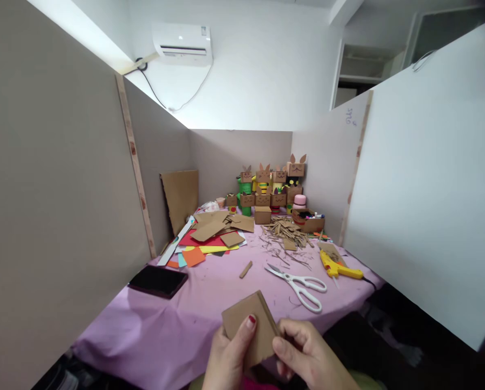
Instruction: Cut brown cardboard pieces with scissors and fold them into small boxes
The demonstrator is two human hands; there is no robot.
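Several layered brown cardboard squares (255,313) are held up at the table's near edge. My left hand (231,352) grips them from the lower left, its thumb with a red nail across the front. My right hand (303,349) pinches their lower right edge between thumb and fingers. Beyond them lie white-handled scissors (297,283), blades apart and pointing away to the left. A small cardboard strip (246,270) rests on the purple cloth left of the scissors.
Yellow glue gun (340,268) at right, black phone (158,280) at left. Cardboard and coloured sheets (201,241) lie behind, with cardboard scraps (285,230) to the right. Cardboard animal figures (263,174) stand at the back. Partition walls (242,146) enclose the table.
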